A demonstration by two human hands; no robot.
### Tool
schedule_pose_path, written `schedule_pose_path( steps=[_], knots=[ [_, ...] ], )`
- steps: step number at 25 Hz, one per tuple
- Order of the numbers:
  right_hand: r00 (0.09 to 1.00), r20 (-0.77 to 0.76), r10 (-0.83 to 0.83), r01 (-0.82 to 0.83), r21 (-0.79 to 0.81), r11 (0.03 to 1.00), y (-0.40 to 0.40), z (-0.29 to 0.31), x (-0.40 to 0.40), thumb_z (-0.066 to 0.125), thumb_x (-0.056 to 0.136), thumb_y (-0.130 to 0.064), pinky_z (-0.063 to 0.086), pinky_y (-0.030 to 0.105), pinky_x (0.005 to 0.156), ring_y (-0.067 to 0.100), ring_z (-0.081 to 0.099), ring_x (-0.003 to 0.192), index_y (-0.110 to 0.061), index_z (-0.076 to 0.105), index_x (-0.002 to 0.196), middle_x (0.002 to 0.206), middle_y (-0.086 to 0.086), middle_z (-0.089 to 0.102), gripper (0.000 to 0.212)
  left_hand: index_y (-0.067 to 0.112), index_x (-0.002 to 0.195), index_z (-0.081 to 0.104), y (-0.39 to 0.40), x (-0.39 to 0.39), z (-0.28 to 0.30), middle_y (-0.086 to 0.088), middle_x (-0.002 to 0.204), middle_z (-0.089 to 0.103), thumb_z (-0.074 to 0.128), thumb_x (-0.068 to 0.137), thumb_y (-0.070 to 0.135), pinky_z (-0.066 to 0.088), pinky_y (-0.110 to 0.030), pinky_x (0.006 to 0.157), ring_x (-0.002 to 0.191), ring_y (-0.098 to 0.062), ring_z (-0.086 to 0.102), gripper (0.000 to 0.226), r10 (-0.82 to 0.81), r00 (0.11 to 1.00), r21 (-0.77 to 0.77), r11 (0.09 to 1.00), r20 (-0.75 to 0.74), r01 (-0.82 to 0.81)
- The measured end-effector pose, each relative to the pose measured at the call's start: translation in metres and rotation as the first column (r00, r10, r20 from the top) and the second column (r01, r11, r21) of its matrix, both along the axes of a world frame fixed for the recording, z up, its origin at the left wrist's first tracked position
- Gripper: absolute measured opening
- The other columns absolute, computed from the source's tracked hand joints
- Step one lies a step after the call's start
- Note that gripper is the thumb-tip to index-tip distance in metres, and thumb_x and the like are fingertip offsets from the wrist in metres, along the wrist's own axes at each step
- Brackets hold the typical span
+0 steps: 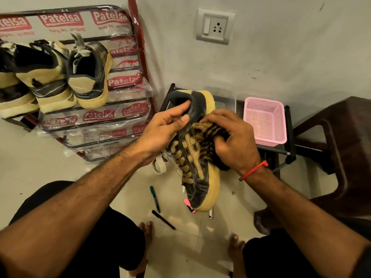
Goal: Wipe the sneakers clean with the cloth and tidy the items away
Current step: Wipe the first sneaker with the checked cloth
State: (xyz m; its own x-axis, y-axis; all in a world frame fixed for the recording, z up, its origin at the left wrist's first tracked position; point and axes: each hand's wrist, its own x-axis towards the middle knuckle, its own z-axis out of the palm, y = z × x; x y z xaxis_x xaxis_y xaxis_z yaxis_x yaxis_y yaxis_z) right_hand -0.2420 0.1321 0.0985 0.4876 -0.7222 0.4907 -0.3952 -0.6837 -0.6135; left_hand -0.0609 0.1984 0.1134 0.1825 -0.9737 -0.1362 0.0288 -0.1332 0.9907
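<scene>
Left hand [160, 131]: mine, gripping the black-and-tan sneaker [197, 157] at its collar, thumb lying against the side, shoe raised off the floor, toe toward me. Right hand [230, 137]: fingers curled round a striped cloth [204, 137], pressed to the sneaker's side panel. Red thread [254, 170] on my right wrist. Three matching sneakers [88, 73] stand heels outward on the plastic-wrapped shoe rack [128, 85] to the left. Pink mesh basket [265, 121] on a black stand, just beyond my right hand. Green marker [155, 198] and black marker [163, 219] on the floor tiles below the shoe. Brown plastic chair [331, 157] at right.
</scene>
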Motion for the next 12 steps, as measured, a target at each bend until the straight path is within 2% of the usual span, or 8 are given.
schedule_pose_path(
  steps=[3,4,6,7,9,10,11,12],
  knots=[
    [0.997,-0.019,-0.069,0.069,0.014,0.998,-0.009,-0.002,-0.004,0.054,0.078,-0.001,0.045,0.017,0.098,0.015,0.057,0.109,-0.010,0.072,0.109,0.115,0.005,0.065,0.037,0.015,0.147,0.048,-0.002,-0.002,-0.002,0.007,0.126,0.068,0.051,0.101,0.003,0.052,-0.019,0.096,0.116,-0.004,0.065,0.047,0.035,0.999,-0.008,0.999,-0.029,-0.035],
    [0.998,-0.056,-0.041,0.043,0.034,0.998,-0.008,-0.002,-0.006,0.055,0.078,0.000,0.047,0.020,0.099,0.014,0.056,0.109,-0.010,0.071,0.110,0.115,0.005,0.064,0.037,0.014,0.147,0.049,-0.003,0.000,-0.003,0.005,0.126,0.069,0.052,0.102,0.004,0.054,-0.021,0.094,0.115,-0.007,0.067,0.046,0.092,0.993,0.002,0.996,-0.073,-0.092],
    [0.977,-0.169,0.126,-0.111,0.099,0.989,-0.001,-0.006,-0.007,0.053,0.080,-0.006,0.050,0.030,0.099,0.013,0.053,0.108,-0.010,0.071,0.112,0.117,0.007,0.063,0.036,0.014,0.146,0.052,-0.005,0.007,-0.003,0.000,0.123,0.072,0.052,0.102,0.003,0.058,-0.025,0.089,0.110,-0.012,0.070,0.045,0.237,0.955,0.042,0.971,-0.177,-0.234],
    [0.936,-0.259,0.238,-0.212,0.126,0.969,0.006,-0.007,-0.007,0.050,0.082,-0.015,0.051,0.032,0.097,0.016,0.054,0.108,-0.010,0.071,0.112,0.118,0.007,0.062,0.038,0.014,0.145,0.053,-0.005,0.011,-0.003,-0.002,0.123,0.073,0.051,0.102,0.003,0.059,-0.027,0.089,0.108,-0.012,0.071,0.045,0.310,0.931,0.066,0.951,-0.191,-0.303],
    [0.774,-0.481,0.411,-0.359,0.201,0.911,0.017,-0.011,-0.005,0.048,0.084,-0.025,0.051,0.034,0.095,0.022,0.055,0.111,-0.012,0.069,0.116,0.123,0.006,0.058,0.040,0.017,0.144,0.054,-0.004,0.020,-0.003,-0.002,0.123,0.072,0.051,0.102,0.005,0.060,-0.029,0.088,0.108,-0.012,0.071,0.044,0.405,0.906,0.091,0.914,-0.123,-0.396],
    [0.698,-0.548,0.461,-0.374,0.269,0.887,0.018,-0.011,-0.005,0.052,0.086,-0.019,0.050,0.035,0.097,0.022,0.053,0.115,-0.014,0.068,0.119,0.126,0.004,0.056,0.037,0.019,0.144,0.054,-0.003,0.022,-0.003,0.000,0.121,0.073,0.052,0.103,0.006,0.061,-0.027,0.085,0.106,-0.011,0.071,0.044,0.409,0.909,0.097,0.911,-0.074,-0.402],
    [0.667,-0.555,0.498,-0.364,0.340,0.867,0.015,-0.010,-0.006,0.056,0.086,-0.011,0.049,0.033,0.100,0.020,0.052,0.118,-0.015,0.067,0.121,0.128,0.002,0.055,0.036,0.020,0.144,0.054,-0.002,0.023,-0.004,0.002,0.119,0.073,0.052,0.103,0.007,0.061,-0.025,0.082,0.104,-0.010,0.072,0.044,0.387,0.922,0.099,0.918,-0.025,-0.383],
    [0.684,-0.513,0.518,-0.351,0.391,0.851,0.011,-0.008,-0.008,0.058,0.085,-0.004,0.047,0.030,0.101,0.016,0.051,0.119,-0.016,0.067,0.121,0.128,0.000,0.056,0.039,0.020,0.144,0.054,-0.001,0.022,-0.005,0.003,0.117,0.074,0.053,0.102,0.008,0.061,-0.024,0.081,0.102,-0.009,0.073,0.044,0.355,0.935,0.097,0.930,0.020,-0.355]
  ],
)
